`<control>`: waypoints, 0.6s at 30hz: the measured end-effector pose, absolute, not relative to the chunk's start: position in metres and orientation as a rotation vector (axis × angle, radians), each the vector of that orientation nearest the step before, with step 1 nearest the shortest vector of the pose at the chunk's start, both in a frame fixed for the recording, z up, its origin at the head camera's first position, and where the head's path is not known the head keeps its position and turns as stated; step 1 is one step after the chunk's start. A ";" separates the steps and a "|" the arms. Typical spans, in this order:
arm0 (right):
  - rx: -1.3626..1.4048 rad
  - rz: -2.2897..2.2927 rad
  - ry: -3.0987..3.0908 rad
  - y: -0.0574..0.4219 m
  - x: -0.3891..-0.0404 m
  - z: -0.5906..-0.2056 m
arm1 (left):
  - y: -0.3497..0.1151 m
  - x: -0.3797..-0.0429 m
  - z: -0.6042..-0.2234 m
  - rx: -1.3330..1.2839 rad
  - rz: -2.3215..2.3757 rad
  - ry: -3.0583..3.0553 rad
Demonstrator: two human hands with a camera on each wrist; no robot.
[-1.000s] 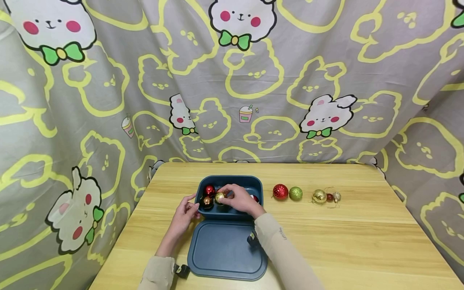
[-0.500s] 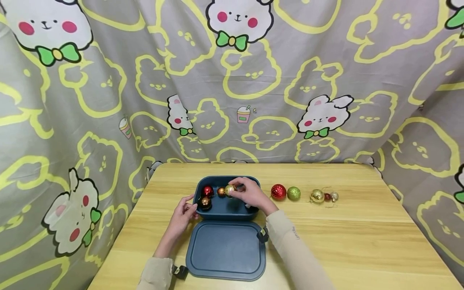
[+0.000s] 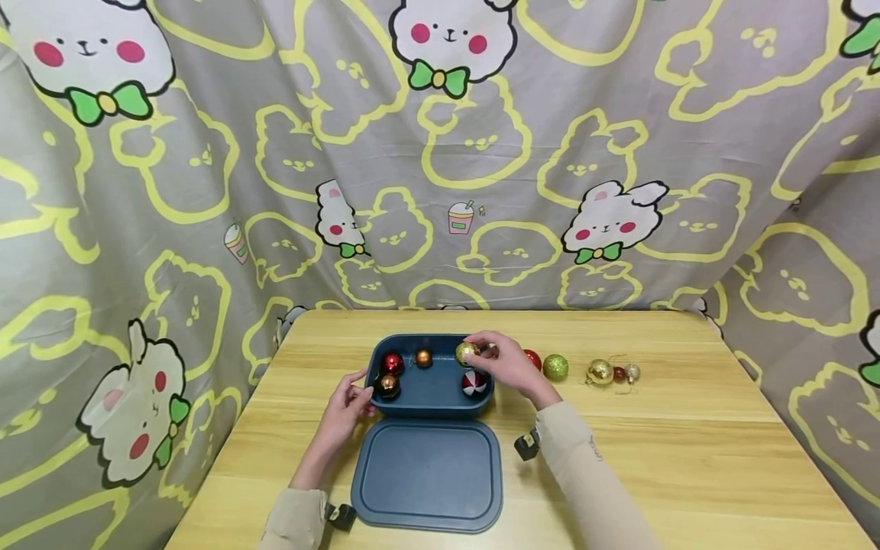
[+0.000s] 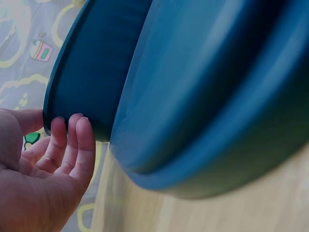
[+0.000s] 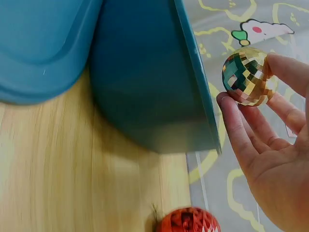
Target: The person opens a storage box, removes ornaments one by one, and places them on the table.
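Observation:
My right hand (image 3: pixel 507 360) pinches a gold faceted Christmas bauble (image 5: pixel 247 77) between thumb and fingers, over the far right end of a dark blue box (image 3: pixel 429 409). My left hand (image 4: pixel 53 164) grips the box at its left end, thumb at the rim and fingertips on the outer wall. Inside the box are a red bauble (image 3: pixel 393 362), a brown one (image 3: pixel 389 385), a small orange one (image 3: pixel 422 357) and a red-and-white striped bauble (image 3: pixel 473 383).
The box's flat blue lid (image 3: pixel 428 473) lies in front of it. Right of the box sit a red bauble (image 5: pixel 189 221), partly hidden by my right hand in the head view, a green glitter bauble (image 3: pixel 555 367), a gold bauble (image 3: pixel 600 372) and smaller ones. A patterned curtain (image 3: pixel 481 168) hangs behind the table.
My right hand has lifted the gold bauble from the box's middle and carried it right, towards its far right end. The striped bauble and the orange one now show fully. My left hand stays put.

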State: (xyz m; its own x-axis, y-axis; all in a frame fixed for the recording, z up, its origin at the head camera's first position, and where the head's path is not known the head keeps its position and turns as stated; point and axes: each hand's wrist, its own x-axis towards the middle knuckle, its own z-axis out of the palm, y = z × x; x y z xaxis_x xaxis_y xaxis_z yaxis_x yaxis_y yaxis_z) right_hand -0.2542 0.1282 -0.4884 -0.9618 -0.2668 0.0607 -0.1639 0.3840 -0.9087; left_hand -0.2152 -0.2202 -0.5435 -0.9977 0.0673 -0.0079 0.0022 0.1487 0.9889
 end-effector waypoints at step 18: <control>-0.271 -1.689 2.549 0.166 -0.244 -0.495 | -0.221 -0.213 -0.541 0.069 1.998 2.352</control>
State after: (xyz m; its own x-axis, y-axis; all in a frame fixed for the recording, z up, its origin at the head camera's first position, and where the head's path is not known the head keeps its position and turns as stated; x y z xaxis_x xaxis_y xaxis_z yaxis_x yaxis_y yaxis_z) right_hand -0.2437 0.1656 -0.4951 -0.9819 -0.1859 0.0373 -0.1068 0.3795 -0.9190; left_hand -0.2133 -0.2211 -0.5411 -0.9975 0.0697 -0.0131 -0.0017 0.1617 0.9868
